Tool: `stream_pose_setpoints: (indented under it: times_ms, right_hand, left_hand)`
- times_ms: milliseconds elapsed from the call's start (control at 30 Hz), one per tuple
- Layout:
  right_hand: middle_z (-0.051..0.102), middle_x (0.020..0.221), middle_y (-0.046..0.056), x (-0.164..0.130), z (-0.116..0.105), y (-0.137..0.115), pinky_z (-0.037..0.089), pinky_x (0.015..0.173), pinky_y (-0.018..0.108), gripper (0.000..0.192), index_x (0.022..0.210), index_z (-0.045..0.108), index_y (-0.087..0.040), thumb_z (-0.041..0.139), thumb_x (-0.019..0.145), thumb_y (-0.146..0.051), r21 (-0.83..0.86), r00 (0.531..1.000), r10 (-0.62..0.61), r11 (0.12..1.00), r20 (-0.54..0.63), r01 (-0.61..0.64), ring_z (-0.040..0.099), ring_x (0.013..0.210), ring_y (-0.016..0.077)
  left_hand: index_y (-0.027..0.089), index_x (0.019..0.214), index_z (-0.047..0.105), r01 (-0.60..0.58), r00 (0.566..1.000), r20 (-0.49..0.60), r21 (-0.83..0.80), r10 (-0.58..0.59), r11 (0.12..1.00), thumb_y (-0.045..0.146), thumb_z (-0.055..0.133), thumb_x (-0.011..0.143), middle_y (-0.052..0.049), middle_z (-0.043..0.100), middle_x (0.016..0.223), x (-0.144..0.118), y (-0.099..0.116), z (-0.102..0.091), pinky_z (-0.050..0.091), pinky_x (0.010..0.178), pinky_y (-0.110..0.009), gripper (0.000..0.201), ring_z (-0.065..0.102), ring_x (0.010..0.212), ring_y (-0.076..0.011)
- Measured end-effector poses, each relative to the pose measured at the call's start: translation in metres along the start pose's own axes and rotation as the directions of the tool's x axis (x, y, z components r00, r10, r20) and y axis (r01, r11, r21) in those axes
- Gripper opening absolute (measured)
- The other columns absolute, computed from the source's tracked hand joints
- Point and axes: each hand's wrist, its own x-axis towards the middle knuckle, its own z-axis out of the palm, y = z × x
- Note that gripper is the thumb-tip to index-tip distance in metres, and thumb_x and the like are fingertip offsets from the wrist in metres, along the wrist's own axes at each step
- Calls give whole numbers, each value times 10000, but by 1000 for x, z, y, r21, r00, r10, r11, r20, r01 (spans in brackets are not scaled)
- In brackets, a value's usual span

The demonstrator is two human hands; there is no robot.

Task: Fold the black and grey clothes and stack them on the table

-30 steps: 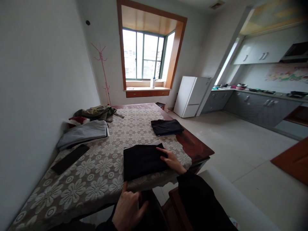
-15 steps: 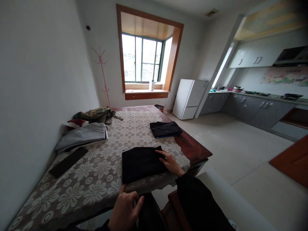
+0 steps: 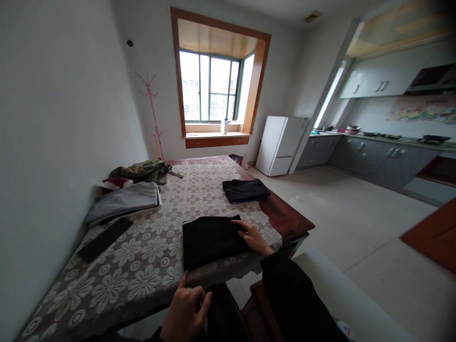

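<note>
Resting flat, the right hand (image 3: 253, 235) lay fingers spread on the right edge of the folded black cloth (image 3: 210, 239), pressing rather than gripping. The cloth sat at the near edge of the table (image 3: 285, 216), on the lace cover (image 3: 142, 259). The left hand (image 3: 185, 313) hovered below the table edge, forefinger raised toward the cloth's near-left corner, the other fingers loosely curled, nothing seen in its grasp.

Risks, as judged: the cloth lay close to the table's lip, so a pull toward the body could drag it off and undo the fold. The lace cover overhung the edge (loose, by the look of it), and a sideways push from the right hand might bunch it and shift the cloth with it. Pinning one side only could let the other layers slide apart.

Hard to make out: whether the left forefinger touched the cloth or the cover could not be told. The type of garment and its number of layers were not readable in the dark fabric. A second black bundle (image 3: 245, 189) lay well apart, further along the table.
</note>
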Motion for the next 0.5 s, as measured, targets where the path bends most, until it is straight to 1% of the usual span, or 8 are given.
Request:
stream_pose_setpoints:
  times_ms: [67, 133, 233, 267, 333, 400, 433, 500]
  right_hand:
    - [661, 1428, 64, -1, -1, -3, 501, 1090, 452, 614, 1406, 651, -275, 536, 812, -170, -11, 1000, -5, 1000, -23, 5, 650, 1213, 271]
    - [644, 1456, 64, -2, 0, -4, 508, 1083, 448, 662, 1441, 620, -271, 537, 793, -158, -19, 998, -13, 1000, -54, 12, 643, 1225, 276]
    - [633, 1469, 71, -3, 2, -2, 492, 1108, 436, 667, 1447, 618, -252, 534, 792, -163, -2, 997, -13, 1000, -72, 13, 615, 1286, 282]
    - [627, 1477, 73, -3, 4, -1, 488, 1117, 433, 665, 1449, 618, -246, 531, 795, -168, 7, 997, -9, 1000, -74, 9, 604, 1307, 280]
    - [610, 1498, 60, -2, 6, 3, 470, 1143, 435, 669, 1462, 607, -259, 527, 802, -180, 13, 997, 3, 1000, -80, -2, 577, 1353, 264]
    - [597, 1516, 43, -2, 8, 7, 444, 1174, 442, 671, 1468, 601, -282, 526, 808, -183, 2, 996, 18, 1000, -91, -18, 545, 1399, 247]
    - [598, 1517, 41, -2, 8, 9, 433, 1185, 441, 669, 1467, 603, -288, 531, 810, -180, -6, 995, 24, 1000, -92, -25, 533, 1415, 242]
    - [614, 1502, 45, -1, 9, 11, 418, 1202, 431, 667, 1462, 612, -294, 545, 811, -164, -23, 995, 34, 999, -96, -36, 527, 1429, 237]
  left_hand:
    - [238, 559, 486, 8, 1000, -8, -6, -8, 1000, 449, 475, 1012, 60, 527, 478, 1, 5, -10, 526, 1039, -461, 500, 547, 460, -123]
    - [237, 562, 486, 37, 999, -35, -25, -38, 999, 487, 433, 1028, 35, 568, 527, 9, 9, -26, 564, 896, -395, 532, 577, 508, -137]
    - [240, 650, 574, 59, 995, -75, -91, -66, 994, 519, 384, 1041, -21, 691, 692, 38, 14, -49, 546, 712, -329, 517, 675, 671, -179]
    - [241, 729, 628, 43, 995, -84, -113, -53, 993, 510, 380, 1044, -33, 727, 759, 52, 14, -54, 554, 736, -330, 483, 705, 740, -192]
    - [246, 1011, 705, -16, 994, -109, -129, 2, 992, 461, 384, 1048, -64, 789, 1049, 83, 11, -55, 570, 926, -368, 389, 734, 1023, -225]
    - [246, 1287, 655, -53, 993, -107, -44, 48, 998, 393, 386, 1044, -71, 691, 1409, 111, 4, -45, 436, 1194, -455, 391, 578, 1381, -248]
    - [237, 1367, 617, -46, 996, -81, 24, 48, 999, 363, 388, 1038, -64, 625, 1506, 122, -1, -37, 356, 1259, -488, 420, 485, 1474, -253]
    - [221, 1463, 558, -11, 999, -45, 168, 19, 986, 330, 375, 1031, -53, 541, 1594, 137, -13, -18, 266, 1304, -529, 481, 386, 1543, -260]
